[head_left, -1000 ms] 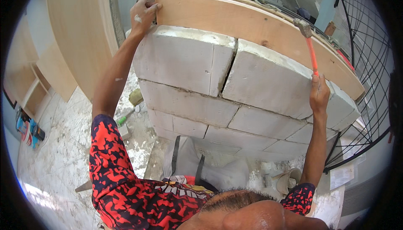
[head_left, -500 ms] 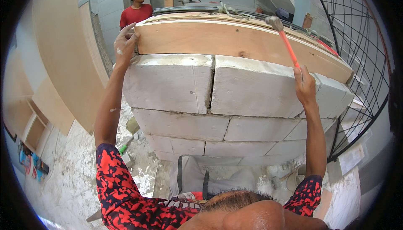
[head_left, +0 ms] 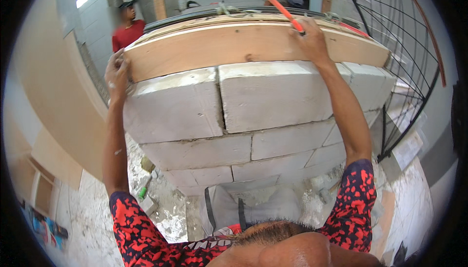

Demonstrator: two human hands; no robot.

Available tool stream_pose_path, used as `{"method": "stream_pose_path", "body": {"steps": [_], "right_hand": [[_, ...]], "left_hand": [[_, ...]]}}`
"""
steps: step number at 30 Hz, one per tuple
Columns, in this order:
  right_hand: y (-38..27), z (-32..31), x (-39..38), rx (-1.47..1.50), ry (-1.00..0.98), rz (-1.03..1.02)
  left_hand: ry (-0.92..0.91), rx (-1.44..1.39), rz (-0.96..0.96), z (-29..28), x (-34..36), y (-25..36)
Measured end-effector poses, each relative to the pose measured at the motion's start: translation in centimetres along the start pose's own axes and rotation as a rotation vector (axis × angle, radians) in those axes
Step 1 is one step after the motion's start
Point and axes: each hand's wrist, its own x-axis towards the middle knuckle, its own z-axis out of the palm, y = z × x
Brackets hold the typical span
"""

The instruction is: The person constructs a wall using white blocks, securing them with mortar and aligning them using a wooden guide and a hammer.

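Note:
A long plywood board [head_left: 195, 47] stands on edge along the top of a wall of white blocks [head_left: 280, 94]. My left hand [head_left: 118, 74] is at the board's left end, fingers curled against it. My right hand [head_left: 312, 40] grips the orange handle of a hammer [head_left: 275, 3], whose metal head is raised toward the back, over the sheets lying behind the board. The right hand is in front of the board's upper edge, right of centre.
A person in red [head_left: 126, 33] stands at the back left. Black metal grillework [head_left: 399, 96] is at the right, large plywood panels [head_left: 53, 101] at the left. A green-handled tool [head_left: 145, 189] and debris lie on the floor below.
The hammer and my right hand have moved left and up to the board's edge. The view has shifted, so the board and left hand now appear further left; the left hand stays at the board's end.

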Motion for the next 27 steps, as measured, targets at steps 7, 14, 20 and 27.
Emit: {"method": "stream_pose_path", "body": {"steps": [7,14,20,27], "right_hand": [[-1.2,0.2,0.2,0.02,-0.014,0.105],[-0.5,0.9,0.2,0.004,0.016,0.078],[-0.4,0.2,0.7,0.02,-0.014,0.078],[-0.9,-0.3,0.9,0.039,-0.103,0.164]], "left_hand": [[0.168,0.56,0.493,0.5,-0.6,3.8],[-0.418,0.51,0.966,12.1,-2.9,13.5],[-0.505,0.563,1.009,15.8,-3.0,13.7],[-0.22,0.364,0.972,17.5,-2.1,12.0]]}}
